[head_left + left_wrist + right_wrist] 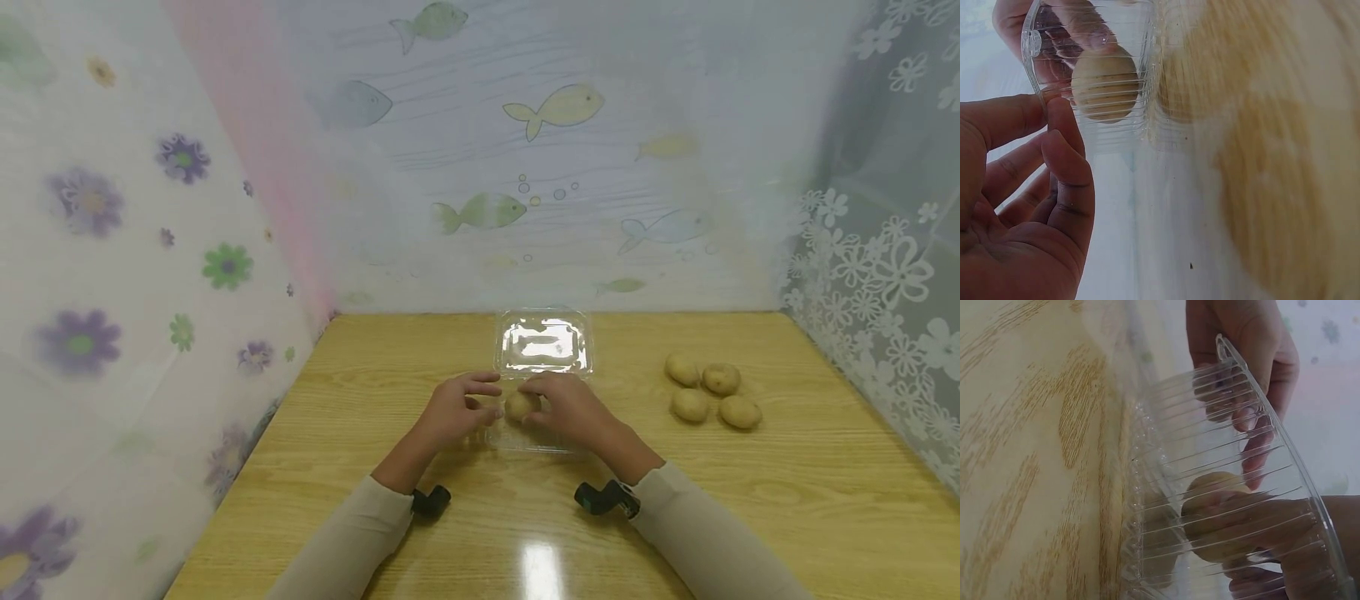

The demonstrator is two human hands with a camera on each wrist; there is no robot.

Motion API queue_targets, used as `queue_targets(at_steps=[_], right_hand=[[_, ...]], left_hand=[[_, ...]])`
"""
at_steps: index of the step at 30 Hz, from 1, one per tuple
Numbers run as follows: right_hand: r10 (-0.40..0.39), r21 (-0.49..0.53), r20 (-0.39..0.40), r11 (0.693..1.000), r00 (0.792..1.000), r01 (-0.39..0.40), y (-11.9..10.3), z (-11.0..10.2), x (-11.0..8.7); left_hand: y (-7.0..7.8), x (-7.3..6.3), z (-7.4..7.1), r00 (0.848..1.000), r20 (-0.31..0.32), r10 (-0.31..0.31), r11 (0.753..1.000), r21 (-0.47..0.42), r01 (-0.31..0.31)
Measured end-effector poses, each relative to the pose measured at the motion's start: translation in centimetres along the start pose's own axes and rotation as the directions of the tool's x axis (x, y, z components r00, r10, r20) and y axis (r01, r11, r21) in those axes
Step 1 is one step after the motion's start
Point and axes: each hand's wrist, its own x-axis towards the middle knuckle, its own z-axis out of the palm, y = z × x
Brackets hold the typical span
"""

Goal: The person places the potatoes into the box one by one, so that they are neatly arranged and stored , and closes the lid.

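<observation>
A clear plastic clamshell container point(536, 450) lies on the table with its lid point(543, 343) folded back toward the wall. At the container's left side, my left hand point(456, 408) pinches the rim between thumb and forefinger, as the left wrist view shows. One potato point(519, 406) is within the container, toward its left side. My right hand point(576, 410) reaches in from the right and holds this potato, fingers and thumb around it. Through the ribbed wall point(1244, 515) in the right wrist view, the potato and those fingers show partly blurred.
Several loose potatoes point(690, 406) sit close together on the wooden table point(360, 367), right of the container. Patterned curtains stand along the back and both sides. A black wrist device point(432, 503) is strapped under each forearm, near the tabletop.
</observation>
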Motion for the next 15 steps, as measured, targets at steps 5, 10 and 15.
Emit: queue_targets(at_steps=[5, 10, 15], right_hand=[[0.002, 0.002, -0.007, 1.000, 1.000, -0.002, -0.05, -0.03, 0.00], [0.002, 0.009, -0.010, 1.000, 1.000, -0.002, -0.15, -0.06, 0.00], [-0.014, 0.016, -0.017, 1.000, 1.000, 0.015, -0.29, 0.00, 0.01]], left_hand=[[-0.08, 0.15, 0.07, 1.000, 0.001, 0.008, 1.000, 0.007, -0.008], [-0.11, 0.14, 0.06, 1.000, 0.003, 0.011, 1.000, 0.005, -0.011], [-0.12, 0.07, 0.02, 1.000, 0.002, 0.009, 1.000, 0.009, -0.009]])
